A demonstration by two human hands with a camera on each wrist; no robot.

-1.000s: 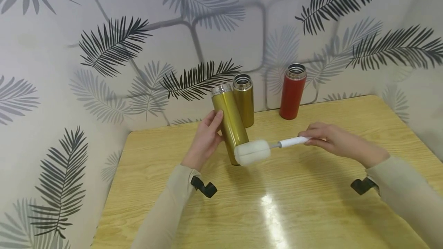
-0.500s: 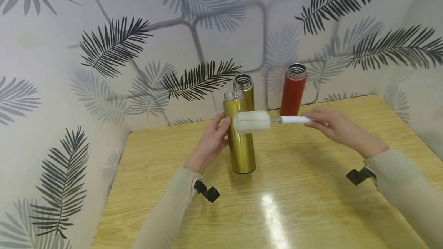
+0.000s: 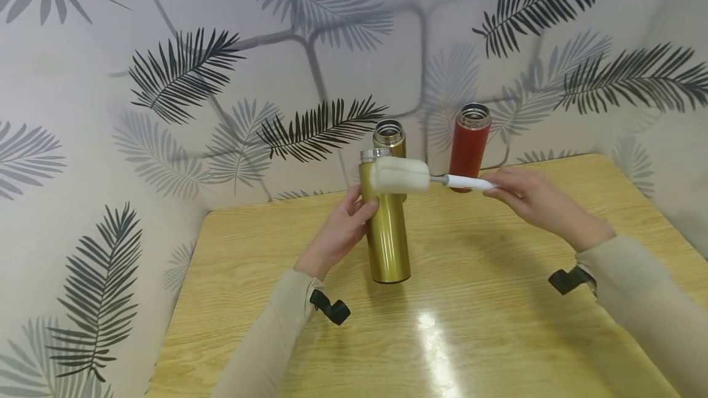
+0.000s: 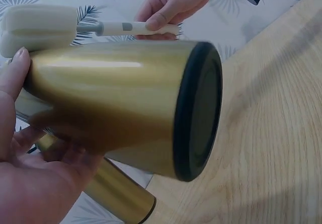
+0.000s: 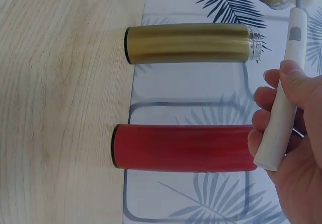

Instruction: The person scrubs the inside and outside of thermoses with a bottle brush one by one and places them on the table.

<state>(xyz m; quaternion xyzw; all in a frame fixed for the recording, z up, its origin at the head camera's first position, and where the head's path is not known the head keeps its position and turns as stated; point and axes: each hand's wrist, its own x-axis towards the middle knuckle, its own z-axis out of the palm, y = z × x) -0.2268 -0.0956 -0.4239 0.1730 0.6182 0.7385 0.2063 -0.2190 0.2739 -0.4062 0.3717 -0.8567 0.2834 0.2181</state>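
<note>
My left hand (image 3: 342,226) grips a gold thermos flask (image 3: 389,241) by its side, thumb in front. The flask leans slightly, its lidless steel neck up, and its black base shows in the left wrist view. In my right hand (image 3: 522,196) is a bottle brush (image 3: 467,182), held by its white handle. The brush lies nearly level, with its cream sponge head (image 3: 401,175) across the upper part of the gold flask in the head view. Fingers (image 5: 264,98) curl around the handle in the right wrist view, thumb on top.
Another gold flask (image 3: 389,132) stands lidless behind the held one, near the wall. A red flask (image 3: 468,149) stands to its right, also uncapped. The wooden table (image 3: 249,263) meets a leaf-patterned wall (image 3: 265,66) along its back edge.
The sponge head has risen from low on the gold flask to near its neck. The flask has straightened from a leftward lean and shifted right. My right hand has moved up.
</note>
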